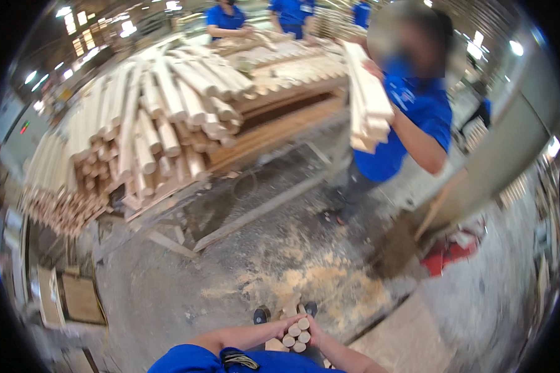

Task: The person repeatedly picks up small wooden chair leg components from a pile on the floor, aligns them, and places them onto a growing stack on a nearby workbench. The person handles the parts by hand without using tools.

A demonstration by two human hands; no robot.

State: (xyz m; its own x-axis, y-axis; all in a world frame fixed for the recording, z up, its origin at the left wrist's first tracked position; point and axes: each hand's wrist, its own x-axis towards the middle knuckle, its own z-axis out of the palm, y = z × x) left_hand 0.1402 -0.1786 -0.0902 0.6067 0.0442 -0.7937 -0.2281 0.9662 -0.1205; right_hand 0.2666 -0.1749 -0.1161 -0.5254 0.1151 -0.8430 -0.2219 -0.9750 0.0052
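A bundle of several round wooden rods (297,336) is held low in front of my body, their pale cut ends facing up toward me. My left hand (286,326) wraps the bundle's left side, and my right hand (316,334) grips it from the right. The fingers of both hands are partly hidden by the rods. My shoes show just beyond the bundle, on the floor.
A big pile of round wooden rods (149,118) lies on a bench at the left. A co-worker in blue (410,118) carries pale wooden pieces (368,102) at the right. Sawdust (317,280) covers the floor ahead; a red object (448,255) lies beyond it.
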